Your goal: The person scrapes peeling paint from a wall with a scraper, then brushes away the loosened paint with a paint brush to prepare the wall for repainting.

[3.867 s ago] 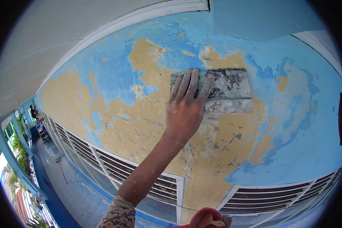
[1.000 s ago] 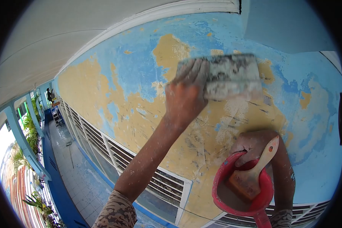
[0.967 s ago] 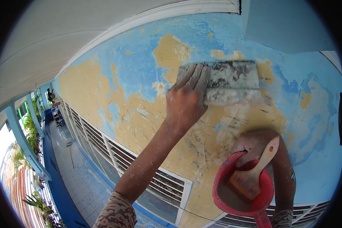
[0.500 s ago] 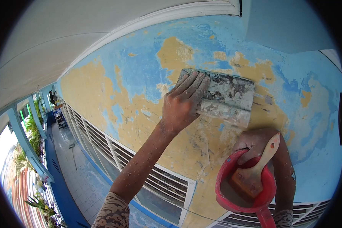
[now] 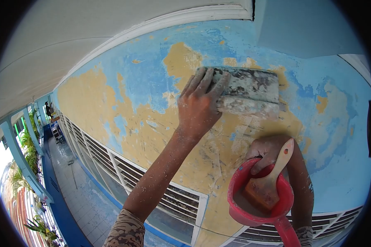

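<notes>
My left hand (image 5: 200, 103) is closed on a wide trowel (image 5: 253, 84), its plate crusted with grey and white residue. The fingers spread over the plate's left end, and the trowel lies against the patchy blue and yellow wall (image 5: 152, 127). Lower right, my right hand (image 5: 266, 152) grips the rim of a red plastic dipper (image 5: 290, 195), its thumb over the edge. Inside the dipper rests a paintbrush (image 5: 264, 191), bristles down in murky liquid and wooden handle sticking up past the rim. White specks dot my left forearm.
Louvred windows (image 5: 173, 201) run along the wall below my arms. A tiled walkway (image 5: 78, 185) stretches away on the left, bordered by blue columns (image 5: 22, 152) and plants (image 5: 31, 156). Far down it stands another person (image 5: 48, 109). A white ceiling (image 5: 70, 37) slopes overhead.
My left hand has moved the trowel a little upward along the wall and turned it closer to level. My right hand and the dipper keep nearly the same place; the view has shifted slightly.
</notes>
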The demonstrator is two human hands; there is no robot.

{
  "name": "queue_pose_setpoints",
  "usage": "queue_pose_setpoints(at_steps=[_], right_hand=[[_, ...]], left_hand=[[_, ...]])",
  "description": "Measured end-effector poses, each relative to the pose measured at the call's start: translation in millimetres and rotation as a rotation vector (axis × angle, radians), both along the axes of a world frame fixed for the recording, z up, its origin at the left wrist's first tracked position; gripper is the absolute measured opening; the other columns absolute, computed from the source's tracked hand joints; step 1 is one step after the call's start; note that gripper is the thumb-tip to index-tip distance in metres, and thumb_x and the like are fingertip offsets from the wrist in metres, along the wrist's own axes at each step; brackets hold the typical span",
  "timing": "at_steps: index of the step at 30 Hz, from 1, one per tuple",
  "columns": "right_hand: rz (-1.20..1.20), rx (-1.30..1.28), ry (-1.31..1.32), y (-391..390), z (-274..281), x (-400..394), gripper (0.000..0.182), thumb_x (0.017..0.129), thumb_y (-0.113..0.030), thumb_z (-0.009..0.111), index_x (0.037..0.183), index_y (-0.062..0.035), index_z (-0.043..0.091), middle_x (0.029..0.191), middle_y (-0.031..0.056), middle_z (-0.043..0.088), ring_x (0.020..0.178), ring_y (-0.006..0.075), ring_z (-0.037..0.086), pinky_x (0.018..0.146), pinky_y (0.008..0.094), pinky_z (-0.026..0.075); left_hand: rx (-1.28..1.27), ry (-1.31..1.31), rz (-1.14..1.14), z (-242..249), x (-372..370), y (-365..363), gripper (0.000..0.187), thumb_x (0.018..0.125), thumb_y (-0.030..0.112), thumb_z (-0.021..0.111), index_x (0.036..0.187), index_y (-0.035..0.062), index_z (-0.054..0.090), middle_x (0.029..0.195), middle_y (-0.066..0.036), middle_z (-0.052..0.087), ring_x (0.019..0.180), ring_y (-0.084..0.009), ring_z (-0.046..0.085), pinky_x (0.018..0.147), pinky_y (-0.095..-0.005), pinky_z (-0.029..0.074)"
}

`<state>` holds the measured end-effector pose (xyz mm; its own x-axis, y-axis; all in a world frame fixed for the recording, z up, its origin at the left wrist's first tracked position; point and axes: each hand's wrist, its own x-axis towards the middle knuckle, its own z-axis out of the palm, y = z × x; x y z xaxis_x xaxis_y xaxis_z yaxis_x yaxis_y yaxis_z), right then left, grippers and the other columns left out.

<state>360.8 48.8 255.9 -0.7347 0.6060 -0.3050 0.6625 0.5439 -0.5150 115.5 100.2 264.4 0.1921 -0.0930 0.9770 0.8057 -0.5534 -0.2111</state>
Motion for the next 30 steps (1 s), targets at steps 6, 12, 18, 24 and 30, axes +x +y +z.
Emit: queue_pose_setpoints(at_steps=[6, 12, 18, 24, 30], right_hand=[[0.064, 0.097, -0.008, -3, 2, -1, 0.022, 0.083, -0.017, 0.074, 0.092, 0.0027, 0.068, 0.073, 0.0052, 0.066, 0.068, 0.0127, 0.058, 0.066, 0.0332, 0.048], [0.078, 0.098, -0.016, 1, -1, 0, 0.022, 0.084, -0.017, 0.072, 0.09, 0.0034, 0.068, 0.073, 0.0057, 0.067, 0.067, 0.012, 0.057, 0.065, 0.0324, 0.047], [0.062, 0.034, 0.046, -1, -5, 0, 0.022, 0.084, -0.017, 0.072, 0.09, 0.004, 0.068, 0.072, 0.0051, 0.066, 0.067, 0.012, 0.057, 0.065, 0.0322, 0.047], [-0.031, 0.078, -0.008, -8, -2, 0, 0.023, 0.082, -0.018, 0.073, 0.087, 0.0037, 0.067, 0.07, 0.0045, 0.065, 0.065, 0.0124, 0.056, 0.064, 0.0331, 0.046], [0.067, 0.087, 0.043, -1, -4, 1, 0.024, 0.081, -0.02, 0.073, 0.087, 0.003, 0.067, 0.068, 0.0045, 0.063, 0.064, 0.0128, 0.056, 0.063, 0.0338, 0.046]], left_hand=[[-0.011, 0.056, 0.072, -17, 38, -23, 0.05, 0.085, 0.004, 0.062, 0.135, -0.001, 0.06, 0.136, -0.025, 0.06, 0.133, -0.038, 0.054, 0.113, -0.0483, 0.042], [0.051, 0.064, 0.071, -16, 40, -16, 0.05, 0.083, 0.005, 0.062, 0.132, -0.0074, 0.059, 0.133, -0.026, 0.061, 0.131, -0.0384, 0.056, 0.111, -0.0479, 0.044], [0.092, 0.004, 0.159, -15, 53, -16, 0.05, 0.082, 0.005, 0.063, 0.131, -0.0063, 0.061, 0.131, -0.025, 0.063, 0.128, -0.0376, 0.059, 0.107, -0.0463, 0.048], [0.114, -0.005, 0.007, 45, 31, 8, 0.049, 0.083, 0.009, 0.063, 0.128, -0.0108, 0.06, 0.133, -0.029, 0.06, 0.13, -0.0418, 0.055, 0.108, -0.0529, 0.045], [0.098, 0.058, 0.055, -16, 28, -2, 0.051, 0.081, 0.011, 0.066, 0.129, -0.0078, 0.062, 0.133, -0.027, 0.061, 0.13, -0.0405, 0.056, 0.11, -0.05, 0.044]])
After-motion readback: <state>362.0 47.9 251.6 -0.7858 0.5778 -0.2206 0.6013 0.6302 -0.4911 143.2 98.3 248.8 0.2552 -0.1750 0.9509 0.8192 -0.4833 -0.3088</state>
